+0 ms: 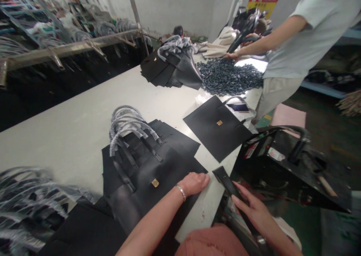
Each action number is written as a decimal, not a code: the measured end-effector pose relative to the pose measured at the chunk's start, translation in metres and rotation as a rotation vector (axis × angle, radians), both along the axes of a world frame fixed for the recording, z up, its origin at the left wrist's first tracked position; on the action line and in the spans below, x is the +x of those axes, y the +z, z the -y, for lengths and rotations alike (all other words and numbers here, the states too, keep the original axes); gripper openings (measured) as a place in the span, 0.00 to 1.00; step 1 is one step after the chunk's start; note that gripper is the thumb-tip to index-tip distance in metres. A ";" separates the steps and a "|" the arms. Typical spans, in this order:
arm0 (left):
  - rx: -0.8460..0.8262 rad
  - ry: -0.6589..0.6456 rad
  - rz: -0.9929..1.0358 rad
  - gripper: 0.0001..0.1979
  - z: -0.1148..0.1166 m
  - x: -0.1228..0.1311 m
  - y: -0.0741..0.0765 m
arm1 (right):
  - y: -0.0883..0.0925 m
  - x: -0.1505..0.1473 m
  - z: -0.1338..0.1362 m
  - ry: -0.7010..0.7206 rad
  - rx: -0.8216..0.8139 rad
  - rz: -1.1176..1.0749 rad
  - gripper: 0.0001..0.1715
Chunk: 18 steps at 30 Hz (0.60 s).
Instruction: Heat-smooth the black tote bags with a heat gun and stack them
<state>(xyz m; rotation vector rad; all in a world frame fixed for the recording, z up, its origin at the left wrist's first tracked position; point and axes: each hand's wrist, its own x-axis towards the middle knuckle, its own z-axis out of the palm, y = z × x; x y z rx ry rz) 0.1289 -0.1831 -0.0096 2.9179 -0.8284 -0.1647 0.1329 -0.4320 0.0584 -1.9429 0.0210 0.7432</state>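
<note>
My left hand lies on the near corner of a stack of black leather bag panels with wrapped handles and a small gold clasp; its fingers are curled against the leather's edge. My right hand grips a narrow black strap piece at the table's edge, just in front of a black machine.
A single black panel with a gold clasp lies further along the white table. Beyond are another heap of black panels and a pile of small dark pieces. Another person stands at the far right, reaching over it.
</note>
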 end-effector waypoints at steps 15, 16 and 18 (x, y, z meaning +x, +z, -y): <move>-0.258 0.510 0.178 0.19 -0.009 -0.049 -0.013 | 0.015 0.001 -0.033 0.259 -0.014 -0.180 0.41; -0.258 0.510 0.181 0.19 -0.008 -0.049 -0.012 | 0.013 0.003 -0.034 0.253 -0.017 -0.175 0.42; -0.259 0.513 0.185 0.19 -0.008 -0.048 -0.010 | 0.012 0.005 -0.032 0.268 -0.033 -0.132 0.40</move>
